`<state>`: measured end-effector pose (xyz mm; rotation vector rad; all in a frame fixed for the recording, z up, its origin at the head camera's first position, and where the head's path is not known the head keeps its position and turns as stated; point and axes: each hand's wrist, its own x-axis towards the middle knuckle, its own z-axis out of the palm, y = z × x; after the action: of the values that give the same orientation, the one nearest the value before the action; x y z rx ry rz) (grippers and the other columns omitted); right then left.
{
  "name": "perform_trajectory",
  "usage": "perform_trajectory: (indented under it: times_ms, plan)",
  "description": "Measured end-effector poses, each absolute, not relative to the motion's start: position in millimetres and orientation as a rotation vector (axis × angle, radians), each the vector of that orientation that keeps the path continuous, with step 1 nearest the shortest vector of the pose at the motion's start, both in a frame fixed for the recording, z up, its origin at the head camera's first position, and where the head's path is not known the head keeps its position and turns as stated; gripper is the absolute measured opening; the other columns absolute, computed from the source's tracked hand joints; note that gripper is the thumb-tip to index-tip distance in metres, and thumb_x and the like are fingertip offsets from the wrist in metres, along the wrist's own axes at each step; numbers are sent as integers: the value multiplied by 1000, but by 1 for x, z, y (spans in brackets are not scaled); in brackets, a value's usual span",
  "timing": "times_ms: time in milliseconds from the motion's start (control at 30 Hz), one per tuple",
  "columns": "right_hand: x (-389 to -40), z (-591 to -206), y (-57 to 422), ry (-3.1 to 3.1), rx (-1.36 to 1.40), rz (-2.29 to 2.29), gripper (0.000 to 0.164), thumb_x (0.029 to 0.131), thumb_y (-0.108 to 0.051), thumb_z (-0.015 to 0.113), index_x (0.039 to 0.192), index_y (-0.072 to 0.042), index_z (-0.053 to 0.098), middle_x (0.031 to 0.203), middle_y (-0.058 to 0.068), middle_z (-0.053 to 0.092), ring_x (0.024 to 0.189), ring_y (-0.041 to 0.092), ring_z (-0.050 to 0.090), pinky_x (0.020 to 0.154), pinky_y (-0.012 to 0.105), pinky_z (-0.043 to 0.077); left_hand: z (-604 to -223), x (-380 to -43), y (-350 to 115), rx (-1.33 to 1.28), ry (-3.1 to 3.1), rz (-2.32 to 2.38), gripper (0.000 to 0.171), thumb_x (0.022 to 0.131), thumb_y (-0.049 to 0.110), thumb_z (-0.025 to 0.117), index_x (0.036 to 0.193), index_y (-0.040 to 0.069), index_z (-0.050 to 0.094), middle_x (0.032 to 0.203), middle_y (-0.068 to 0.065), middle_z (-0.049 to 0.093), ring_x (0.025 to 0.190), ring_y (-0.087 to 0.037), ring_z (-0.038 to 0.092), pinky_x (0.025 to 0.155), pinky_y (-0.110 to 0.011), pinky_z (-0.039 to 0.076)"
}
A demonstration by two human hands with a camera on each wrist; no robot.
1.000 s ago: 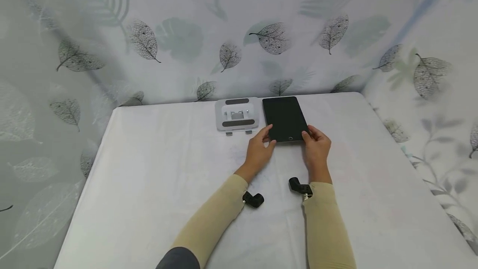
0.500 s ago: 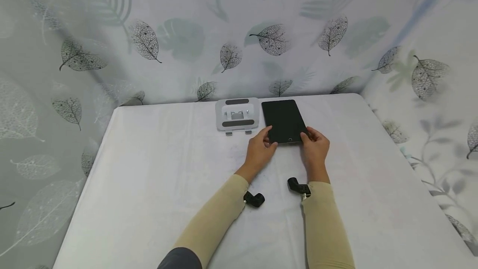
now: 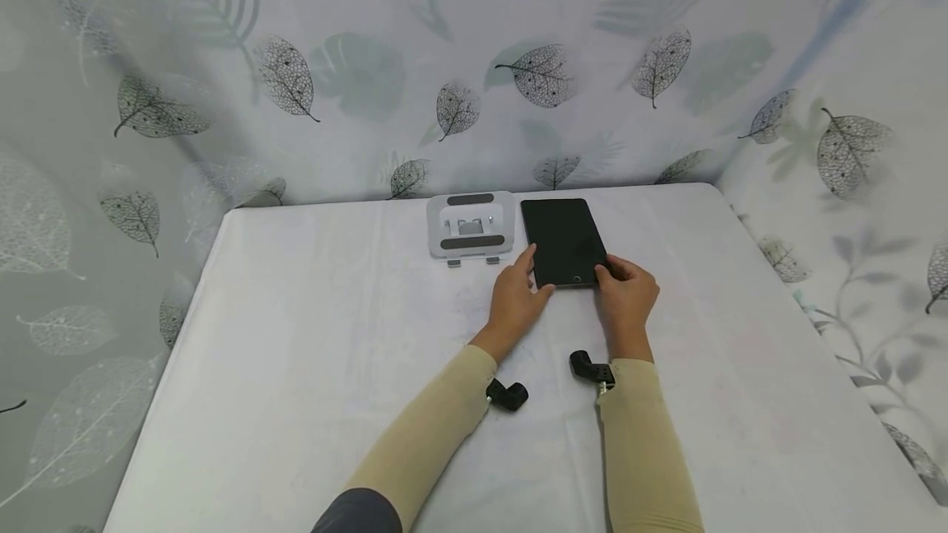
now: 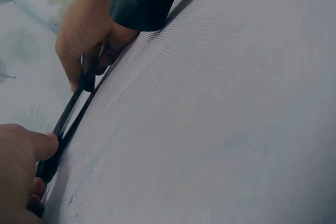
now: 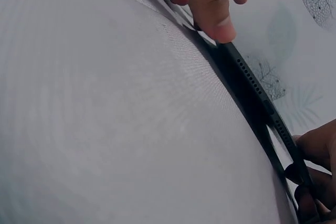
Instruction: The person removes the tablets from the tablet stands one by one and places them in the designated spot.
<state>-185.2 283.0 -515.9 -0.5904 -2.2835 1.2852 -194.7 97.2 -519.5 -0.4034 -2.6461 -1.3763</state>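
Note:
A black tablet (image 3: 564, 241) with a round home button lies near the far edge of the table, its screen up. My left hand (image 3: 513, 300) grips its near left corner, thumb at the near edge and fingers along the left side. At the near right corner, my right hand (image 3: 628, 290) pinches the tablet. In the right wrist view, the speaker holes show along the tablet's edge (image 5: 252, 80), and a gap separates that edge from the cloth near the right hand (image 5: 317, 150). The left wrist view shows the left thumb (image 4: 44, 145) on the edge.
Left of the tablet lies a grey-white folded stand (image 3: 470, 226) with dark pads and two small tabs at its near edge. White cloth (image 3: 296, 336) covers the table. Leaf-patterned curtains (image 3: 355, 72) rise behind it and at both sides.
The tablet has slid slightly toward me, with both hands on its near corners. The left thumb has shifted a little to the right. The stand has stayed in place.

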Motion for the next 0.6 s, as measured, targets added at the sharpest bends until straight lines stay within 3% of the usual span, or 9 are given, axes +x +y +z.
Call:
perform_trajectory:
  times_ms: [133, 367, 600]
  plan:
    - [-185, -515, 284, -2313, -615, 1249, 29, 91, -15, 76, 117, -4, 77, 114, 20, 76, 110, 33, 71, 100, 45, 54, -519, -194, 98, -386, -2696, -1306, 73, 89, 25, 80, 153, 12, 47, 113, -8, 75, 88, -18, 62, 82, -33, 52]
    - [-185, -514, 283, -2326, -644, 1238, 29, 89, -14, 78, 116, -3, 78, 112, 20, 76, 108, 33, 73, 99, 44, 54, -519, -193, 99, -386, -2733, -1252, 68, 90, 25, 80, 151, 14, 52, 83, -5, 67, 81, -17, 59, 73, -31, 50]
    - [-185, -515, 283, -2363, -661, 1196, 31, 90, -16, 77, 118, -4, 77, 114, 21, 75, 111, 35, 69, 103, 48, 51, -520, -195, 98, -402, -2714, -1245, 69, 89, 22, 80, 151, 11, 51, 94, -6, 71, 82, -17, 61, 74, -30, 51]
